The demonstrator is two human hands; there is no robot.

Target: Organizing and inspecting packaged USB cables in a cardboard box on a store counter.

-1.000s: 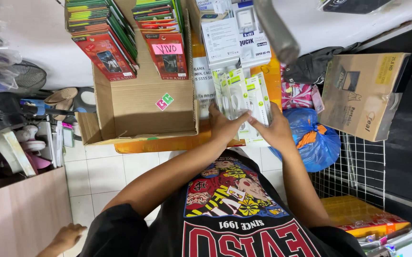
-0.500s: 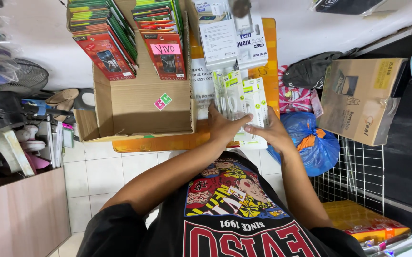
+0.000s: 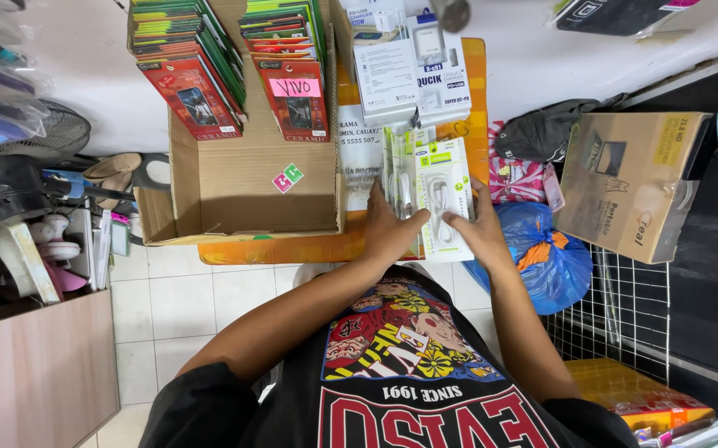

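My left hand (image 3: 389, 231) and my right hand (image 3: 478, 231) both grip a stack of flat white-and-green cable packs (image 3: 433, 192), held upright on an orange table (image 3: 292, 246). The front pack shows a coiled white cable behind clear plastic. Just beyond the stack stand white charger boxes (image 3: 404, 66). To the left is an open cardboard box (image 3: 247, 187) with two rows of red and green screen-protector packs (image 3: 230, 62) at its far end.
A blue plastic bag (image 3: 554, 261) and a brown carton (image 3: 632, 182) lie to the right, over a white wire grid (image 3: 624, 307). A fan (image 3: 23, 162), slippers and clutter crowd the left beside a wooden cabinet (image 3: 39, 365). White floor tiles (image 3: 176, 303) show below.
Both hands stay on the cable packs. The stack has been squared up and stands more upright, and my view has shifted slightly nearer to it.
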